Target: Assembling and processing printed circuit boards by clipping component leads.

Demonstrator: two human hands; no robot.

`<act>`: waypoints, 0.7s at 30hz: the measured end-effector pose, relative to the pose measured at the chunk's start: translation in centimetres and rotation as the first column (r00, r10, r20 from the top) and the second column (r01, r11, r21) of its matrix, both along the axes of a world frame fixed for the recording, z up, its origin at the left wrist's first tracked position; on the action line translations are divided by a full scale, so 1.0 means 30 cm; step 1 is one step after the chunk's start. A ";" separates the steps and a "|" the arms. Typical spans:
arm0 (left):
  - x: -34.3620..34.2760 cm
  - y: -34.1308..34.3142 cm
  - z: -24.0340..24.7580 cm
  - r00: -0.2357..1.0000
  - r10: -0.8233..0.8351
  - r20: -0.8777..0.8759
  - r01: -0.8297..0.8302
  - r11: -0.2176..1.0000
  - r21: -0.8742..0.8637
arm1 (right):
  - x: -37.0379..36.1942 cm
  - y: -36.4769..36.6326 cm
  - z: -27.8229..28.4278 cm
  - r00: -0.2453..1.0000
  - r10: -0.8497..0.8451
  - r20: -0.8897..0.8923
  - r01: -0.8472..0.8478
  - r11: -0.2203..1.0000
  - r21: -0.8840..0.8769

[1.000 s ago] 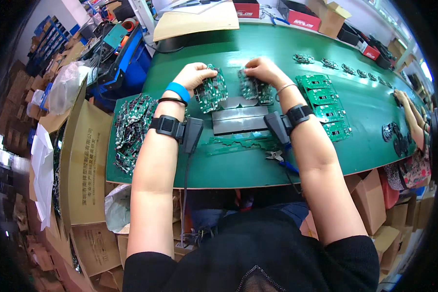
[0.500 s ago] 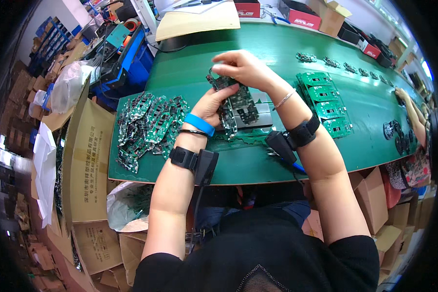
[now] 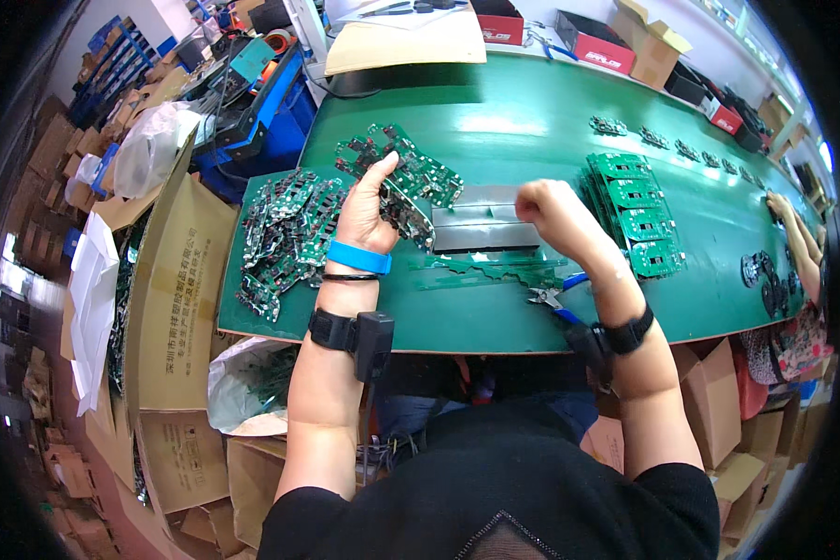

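Observation:
Several small green circuit boards are gripped in my left hand, its thumb pressed over them, above the green table. Beyond a gap to the right, my right hand is closed with its fingers curled; what it holds, if anything, is hidden. It hovers by the right end of a grey metal block with a groove along it. Thin green board strips lie in front of the block. Blue-handled cutters rest near the table's front edge, below my right hand.
A heap of circuit boards covers the table's left end. Stacked green board panels lie to the right, with a row of small boards behind. Another person's hand is at the far right. An open carton stands left.
My right hand has left the boards and moved right and nearer, fingers curled. My left hand has shifted left with the boards, uncovering the metal block and cutters.

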State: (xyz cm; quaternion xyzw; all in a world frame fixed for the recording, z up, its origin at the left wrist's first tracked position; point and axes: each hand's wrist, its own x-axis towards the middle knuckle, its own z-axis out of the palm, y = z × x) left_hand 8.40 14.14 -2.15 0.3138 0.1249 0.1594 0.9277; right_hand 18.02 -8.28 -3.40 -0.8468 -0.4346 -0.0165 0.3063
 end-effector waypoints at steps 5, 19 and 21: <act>0.022 -0.022 -0.015 0.994 -0.106 0.027 0.106 0.994 -0.002 | -0.083 0.001 0.075 0.990 -0.090 -0.105 0.102 0.989 0.106; 0.090 -0.053 -0.041 0.987 -0.145 0.063 0.147 0.989 -0.030 | -0.026 -0.266 0.438 0.901 -0.311 0.303 0.238 0.937 0.255; 0.119 -0.059 -0.038 0.994 -0.069 0.080 0.071 0.997 -0.030 | 0.053 -0.454 0.586 0.814 -0.304 0.495 0.297 0.950 0.096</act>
